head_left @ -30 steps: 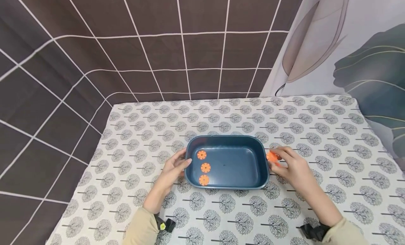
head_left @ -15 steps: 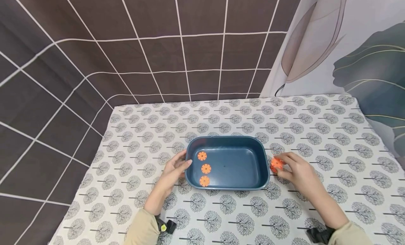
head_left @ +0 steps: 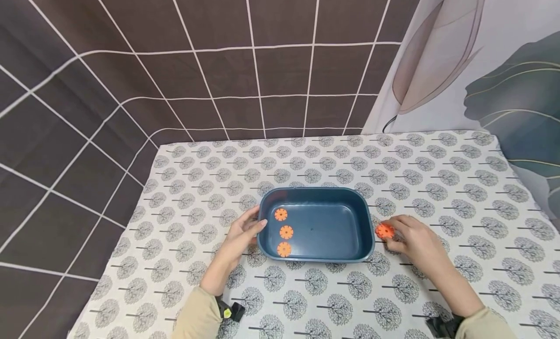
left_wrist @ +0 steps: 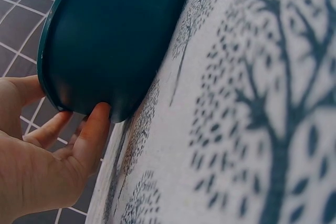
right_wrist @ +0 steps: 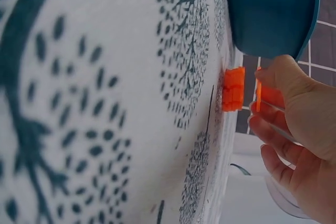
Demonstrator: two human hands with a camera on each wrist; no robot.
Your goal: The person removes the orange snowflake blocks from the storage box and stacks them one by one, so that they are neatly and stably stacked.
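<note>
A dark blue plastic bin (head_left: 319,258) stands on the cloth with three orange notched discs (head_left: 286,232) in a column along its left side. My left hand (head_left: 239,234) holds the bin's left end, thumb at the rim; in the left wrist view the fingertips rest against its outer wall (left_wrist: 100,51). Beyond the right end, my right hand (head_left: 413,239) pinches one orange notched disc (right_wrist: 259,90) between thumb and fingers. Just under that disc, a short stack of the same orange discs (right_wrist: 233,88) sits on the cloth, a small gap between them in the right wrist view.
The table wears a white cloth (head_left: 315,305) printed with grey trees. Behind it hangs a dark curtain (head_left: 280,71) with white grid lines, and a pale leaf-patterned curtain (head_left: 498,86) at the right. Each wrist carries a black strap (head_left: 444,324).
My right hand has moved slightly right and toward me from beside the bin's right rim, and its disc has tipped flatter over the stack. The left hand stays at the bin's left end.
</note>
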